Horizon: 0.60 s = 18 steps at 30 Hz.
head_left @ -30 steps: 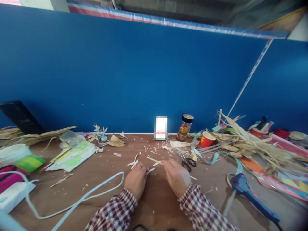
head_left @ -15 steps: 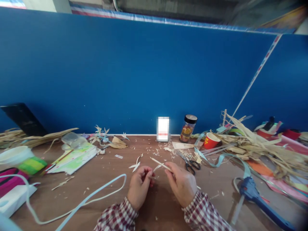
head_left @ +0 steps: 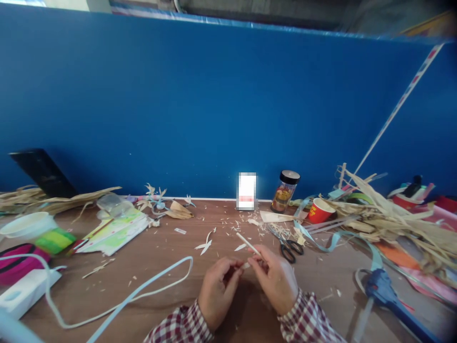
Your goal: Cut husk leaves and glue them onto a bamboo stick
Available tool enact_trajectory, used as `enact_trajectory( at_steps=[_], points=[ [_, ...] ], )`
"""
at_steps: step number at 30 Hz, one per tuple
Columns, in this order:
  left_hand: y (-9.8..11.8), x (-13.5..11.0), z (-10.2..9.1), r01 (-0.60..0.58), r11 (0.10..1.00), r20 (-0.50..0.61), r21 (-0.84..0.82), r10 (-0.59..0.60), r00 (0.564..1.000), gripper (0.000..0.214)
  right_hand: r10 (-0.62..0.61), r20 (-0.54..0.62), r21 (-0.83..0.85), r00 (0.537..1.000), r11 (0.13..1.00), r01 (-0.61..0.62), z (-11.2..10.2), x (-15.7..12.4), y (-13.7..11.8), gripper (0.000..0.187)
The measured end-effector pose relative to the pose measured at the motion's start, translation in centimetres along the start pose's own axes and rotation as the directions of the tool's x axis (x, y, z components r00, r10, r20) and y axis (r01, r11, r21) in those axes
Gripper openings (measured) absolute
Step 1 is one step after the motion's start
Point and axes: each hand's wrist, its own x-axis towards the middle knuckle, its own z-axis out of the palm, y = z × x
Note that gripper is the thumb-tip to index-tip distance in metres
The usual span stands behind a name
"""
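Observation:
In the lower middle, my left hand (head_left: 219, 288) is closed, thumb and fingertips pinching a small pale strip of husk (head_left: 245, 266). Close beside it on the right, my right hand (head_left: 274, 281) is closed around a thin pale stick (head_left: 248, 244), whose far end points up and left. Its thumb and forefinger meet the strip's other end; whether they grip it I cannot tell. Just beyond the hands lie cut pale husk pieces (head_left: 205, 246). Black-handled scissors (head_left: 287, 248) rest to the right of my right hand, among small scraps.
A blue glue gun (head_left: 383, 288) lies at right, near a heap of dry husks (head_left: 389, 205). A red paper cup (head_left: 320, 211) and a lidded jar (head_left: 284, 191) stand at the back. On the left, a pale cable (head_left: 139, 283) loops near a white power strip (head_left: 26, 293).
The hands have drawn closer together, the left moving right and slightly down. The strip between them shows less. A pale husk piece now lies visible beyond the right hand. The view has shifted slightly left.

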Motion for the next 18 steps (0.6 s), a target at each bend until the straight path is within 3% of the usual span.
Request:
enact_trajectory(
  at_steps=[3,5,7,9,15,18],
  points=[
    [-0.2,0.8,-0.4,0.144,0.92,-0.097,-0.365,-0.191,0.977,0.017,-0.026,-0.061,-0.04,0.998,0.999,0.023,-0.3,0.1,0.2,0.018],
    [-0.4,1.4,-0.9,0.238,0.735,-0.061,-0.636,-0.354,0.933,0.02,-0.055,-0.088,-0.069,0.995,0.996,0.049,-0.5,0.2,0.4,0.019],
    [-0.5,1.9,-1.3,0.281,0.559,0.009,-0.78,-0.44,0.898,0.024,-0.095,-0.1,-0.089,0.99,0.992,0.086,-0.5,0.1,0.4,0.02],
    [-0.6,2.1,-1.6,0.283,0.468,0.045,-0.837,-0.457,0.888,0.025,-0.125,-0.099,-0.101,0.987,0.988,0.115,-0.4,0.1,0.5,0.021],
    [-0.8,2.1,-1.9,0.321,0.325,0.13,-0.889,-0.494,0.86,0.01,-0.12,-0.082,-0.109,0.989,0.988,0.111,-0.2,0.0,0.6,0.02],
    [-0.6,2.2,-2.2,0.349,0.255,0.199,-0.902,-0.473,0.858,0.024,-0.124,-0.081,-0.11,0.989,0.987,0.115,-0.1,0.0,0.6,0.019]
  ],
)
